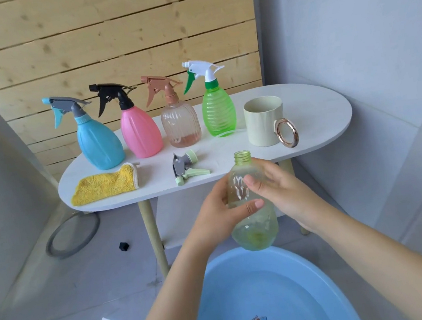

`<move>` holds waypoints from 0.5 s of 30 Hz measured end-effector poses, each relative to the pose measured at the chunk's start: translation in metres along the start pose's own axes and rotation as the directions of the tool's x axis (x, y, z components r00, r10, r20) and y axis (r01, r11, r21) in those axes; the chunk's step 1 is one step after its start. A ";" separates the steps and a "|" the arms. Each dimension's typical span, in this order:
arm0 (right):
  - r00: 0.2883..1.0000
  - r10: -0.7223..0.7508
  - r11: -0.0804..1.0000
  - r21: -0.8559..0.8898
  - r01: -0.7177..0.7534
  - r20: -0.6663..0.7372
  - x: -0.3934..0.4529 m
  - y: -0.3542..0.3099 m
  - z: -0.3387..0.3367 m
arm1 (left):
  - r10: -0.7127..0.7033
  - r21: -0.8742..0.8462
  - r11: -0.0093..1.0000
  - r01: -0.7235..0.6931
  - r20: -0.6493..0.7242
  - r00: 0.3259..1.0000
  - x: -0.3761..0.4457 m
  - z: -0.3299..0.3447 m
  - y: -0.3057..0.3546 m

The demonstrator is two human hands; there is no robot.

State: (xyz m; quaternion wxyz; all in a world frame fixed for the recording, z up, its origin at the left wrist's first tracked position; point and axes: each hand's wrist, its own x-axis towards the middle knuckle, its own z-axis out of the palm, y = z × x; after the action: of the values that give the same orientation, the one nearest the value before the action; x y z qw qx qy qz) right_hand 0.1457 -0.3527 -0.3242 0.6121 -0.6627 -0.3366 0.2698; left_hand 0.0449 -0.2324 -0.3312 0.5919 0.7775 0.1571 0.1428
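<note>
Left hand (218,212) and right hand (282,193) grip a capless pale-green plastic bottle (256,223). A round blue plastic basin (250,281) sits below it.

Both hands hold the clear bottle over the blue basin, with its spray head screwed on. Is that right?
No. The clear bottle has a bare, open neck; a spray head lies on the table, as the head view shows. The left hand and right hand do hold it over the blue basin.
</note>
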 end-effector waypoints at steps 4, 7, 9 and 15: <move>0.922 -0.129 0.976 -0.214 0.052 -0.365 0.012 -0.010 -0.016 | -0.030 0.063 0.997 0.042 -0.176 0.984 0.000 0.000 -0.002; 0.744 -0.302 0.931 -0.352 0.096 -0.596 0.026 -0.015 -0.030 | -0.022 0.102 0.994 0.048 -0.239 0.971 0.001 0.003 -0.001; 0.675 -0.335 0.923 -0.373 0.095 -0.657 0.035 -0.016 -0.037 | -0.019 0.104 0.993 0.047 -0.256 0.966 0.002 0.006 0.000; 0.818 -0.017 0.981 -0.166 -0.097 -0.575 0.063 -0.006 -0.047 | -0.033 0.107 0.992 0.063 -0.261 0.965 -0.001 0.009 -0.001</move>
State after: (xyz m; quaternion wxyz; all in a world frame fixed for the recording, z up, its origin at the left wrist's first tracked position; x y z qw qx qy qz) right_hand 0.2204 -0.3332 -0.3099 0.6137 -0.7748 -0.1468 0.0379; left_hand 0.0474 -0.2409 -0.3344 0.5242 0.7807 0.2597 0.2195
